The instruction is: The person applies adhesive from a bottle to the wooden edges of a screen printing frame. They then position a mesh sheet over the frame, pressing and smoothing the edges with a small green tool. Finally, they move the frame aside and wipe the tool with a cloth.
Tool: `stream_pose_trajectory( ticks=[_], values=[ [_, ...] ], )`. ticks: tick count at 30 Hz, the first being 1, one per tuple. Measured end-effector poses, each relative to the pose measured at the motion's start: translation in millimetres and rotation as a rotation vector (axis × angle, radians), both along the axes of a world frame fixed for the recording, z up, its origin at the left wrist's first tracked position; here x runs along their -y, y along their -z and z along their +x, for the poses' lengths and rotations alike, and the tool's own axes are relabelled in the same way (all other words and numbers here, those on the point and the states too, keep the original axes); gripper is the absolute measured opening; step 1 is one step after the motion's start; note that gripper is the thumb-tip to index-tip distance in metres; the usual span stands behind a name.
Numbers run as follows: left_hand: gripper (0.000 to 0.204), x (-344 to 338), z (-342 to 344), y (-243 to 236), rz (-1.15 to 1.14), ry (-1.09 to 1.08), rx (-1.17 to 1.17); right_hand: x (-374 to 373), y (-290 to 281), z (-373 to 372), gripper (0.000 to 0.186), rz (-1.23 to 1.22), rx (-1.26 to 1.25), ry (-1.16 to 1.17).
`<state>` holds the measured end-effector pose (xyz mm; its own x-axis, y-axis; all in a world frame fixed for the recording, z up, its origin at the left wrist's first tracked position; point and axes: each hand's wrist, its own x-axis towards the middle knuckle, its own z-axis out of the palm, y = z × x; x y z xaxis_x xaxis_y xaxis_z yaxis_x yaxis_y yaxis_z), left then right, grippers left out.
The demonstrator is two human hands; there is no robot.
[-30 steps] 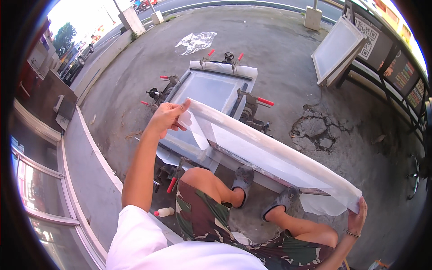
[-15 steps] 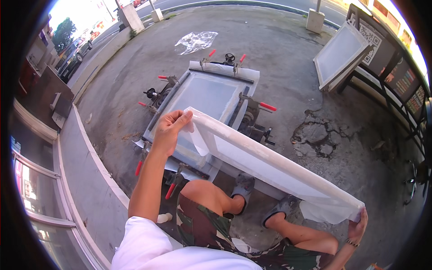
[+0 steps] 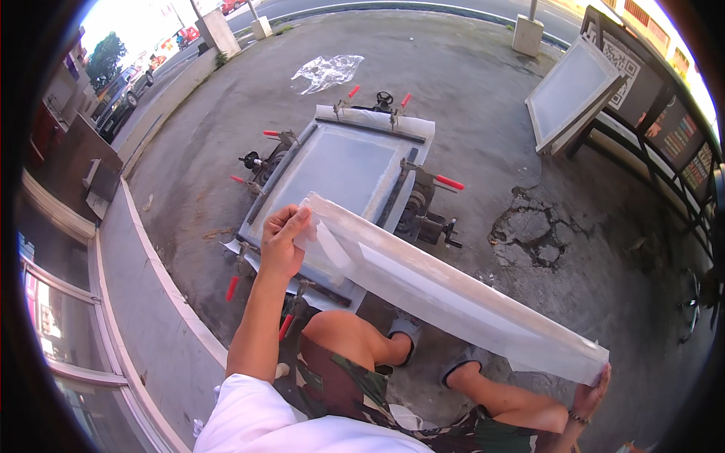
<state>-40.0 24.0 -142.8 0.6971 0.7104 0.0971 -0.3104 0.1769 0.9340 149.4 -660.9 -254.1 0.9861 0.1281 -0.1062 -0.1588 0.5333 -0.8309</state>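
Note:
A rectangular screen frame (image 3: 461,281) with white mesh fabric wrapped over its edges tilts across my lap, one long side raised. My left hand (image 3: 283,238) pinches its left corner, thumb on top, where a loose flap of fabric (image 3: 332,249) hangs. At the right end, my right hand (image 3: 593,391) supports the other corner, its fingers along the end. Just beyond lies a stretching rig with a white mesh panel (image 3: 336,170) held flat by dark bars (image 3: 400,196) and several red-handled clamps (image 3: 449,183). The held frame hides the rig's near right part.
Framed screens (image 3: 570,94) lean against a dark sign board (image 3: 668,121) at the right. A crumpled clear plastic sheet (image 3: 328,73) lies on the concrete beyond the rig. Cracked concrete (image 3: 532,230) is right of it. A low ledge (image 3: 162,309) runs along the left.
The frame's left end has come slightly lower and nearer with my left hand. The frame has tipped, so its outer side faces me more. Both hands keep their hold.

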Motion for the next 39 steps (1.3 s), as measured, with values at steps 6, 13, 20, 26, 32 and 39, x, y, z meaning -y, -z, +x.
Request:
stream_pose_trajectory(
  ticks=[6, 13, 20, 26, 32, 39],
  values=[
    [0.007, -32, -20, 37, 0.02, -0.081, -0.017, -12, -1, -8, 0.014, -0.102, -0.059, 0.173],
    [0.035, -106, -40, 73, -0.025, -0.051, -0.018, -16, -20, -6, 0.015, -0.264, -0.047, 0.062],
    [0.041, -116, -41, 71, 0.102, -0.179, -0.16, -34, -37, 2, 0.023, -0.223, -0.159, 0.118],
    [0.041, -117, -39, 66, 0.014, -0.229, -0.17, -25, -22, 6, 0.02, -0.157, -0.106, 0.075],
    [0.039, -134, -46, 72, -0.044, -0.112, -0.129, -27, -16, 1, 0.017, -0.064, -0.097, 0.115],
    [0.032, -148, -57, 77, -0.036, -0.017, -0.096, -19, -2, 2, 0.016, -0.046, -0.026, 0.075]
  ],
)
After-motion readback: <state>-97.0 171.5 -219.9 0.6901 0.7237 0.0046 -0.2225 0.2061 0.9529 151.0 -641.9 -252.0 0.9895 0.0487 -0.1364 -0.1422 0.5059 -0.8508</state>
